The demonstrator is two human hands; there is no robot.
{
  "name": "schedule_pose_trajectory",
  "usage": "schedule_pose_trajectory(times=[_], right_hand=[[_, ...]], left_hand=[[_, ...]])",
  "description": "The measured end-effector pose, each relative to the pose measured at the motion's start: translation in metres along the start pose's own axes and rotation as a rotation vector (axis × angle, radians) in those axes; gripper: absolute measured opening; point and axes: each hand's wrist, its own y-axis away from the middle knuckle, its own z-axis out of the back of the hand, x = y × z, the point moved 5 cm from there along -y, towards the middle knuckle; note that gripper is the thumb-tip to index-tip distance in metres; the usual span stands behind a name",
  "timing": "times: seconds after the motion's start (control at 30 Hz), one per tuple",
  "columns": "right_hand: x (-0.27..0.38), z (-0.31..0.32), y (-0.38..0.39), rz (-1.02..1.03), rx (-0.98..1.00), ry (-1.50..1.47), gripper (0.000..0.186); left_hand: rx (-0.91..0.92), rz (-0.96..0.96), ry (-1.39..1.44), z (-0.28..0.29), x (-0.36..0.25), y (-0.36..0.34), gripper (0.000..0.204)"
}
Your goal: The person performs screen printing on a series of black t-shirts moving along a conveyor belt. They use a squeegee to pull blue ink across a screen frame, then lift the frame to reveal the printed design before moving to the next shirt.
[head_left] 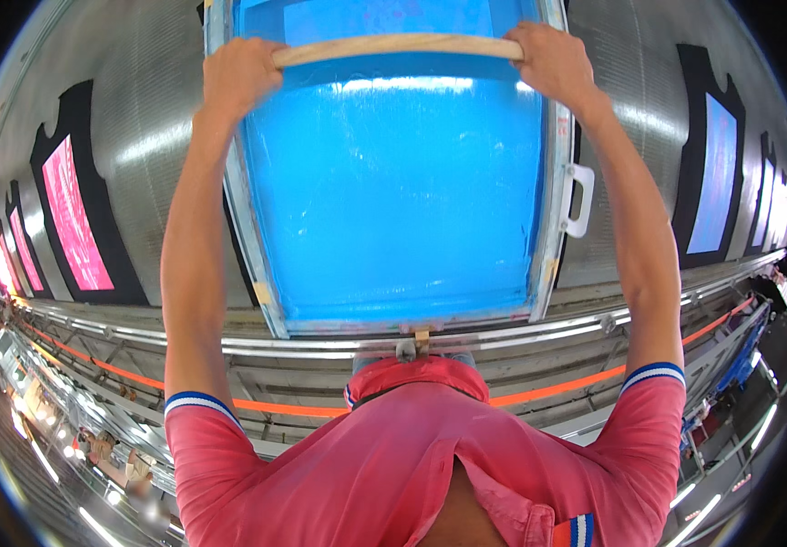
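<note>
My left hand [243,73] and my right hand [548,64] are closed on the two ends of a long, pale wooden squeegee [398,46], held crosswise near the far end of a screen. The screen's metal frame [552,255] surrounds a bright blue surface [393,201] with wet-looking, glossy streaks. A white D-shaped handle [580,201] sticks out from the frame's right side, below my right hand. The lower edge of the squeegee is hard to make out against the blue.
Black garments with pink printed panels [77,214] lie left on a long metal table [152,182]; others with pale blue panels [710,173] lie right. A metal rail [348,348] and orange strip [557,387] run along the near side. A blurred person [138,474] is at lower left.
</note>
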Motion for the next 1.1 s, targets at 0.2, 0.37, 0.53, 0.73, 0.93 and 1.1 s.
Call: schedule_pose_trajectory(times=[0.2,0.37,0.53,0.73,0.93,1.1], right_hand=[[0.055,-0.009,0.114,0.028,0.031,-0.114,0.023],[0.103,-0.017,0.220,0.079,-0.013,-0.137,0.026],[0.145,-0.021,0.313,0.092,0.010,-0.199,0.020],[0.160,-0.028,0.354,0.060,-0.019,-0.216,0.018],[0.144,-0.023,0.319,0.077,-0.012,-0.212,0.019],[0.101,0.005,0.207,0.060,-0.011,-0.116,0.018]], left_hand=[[0.077,0.057,0.039,-0.013,-0.033,0.126,0.041],[0.087,0.054,0.054,-0.028,-0.063,0.240,0.040],[-0.010,0.016,0.180,-0.028,-0.099,0.338,0.040],[0.031,0.040,0.187,-0.036,-0.109,0.376,0.040],[0.102,0.030,0.108,-0.023,-0.089,0.341,0.037],[0.037,0.020,0.096,0.002,-0.061,0.233,0.034]])
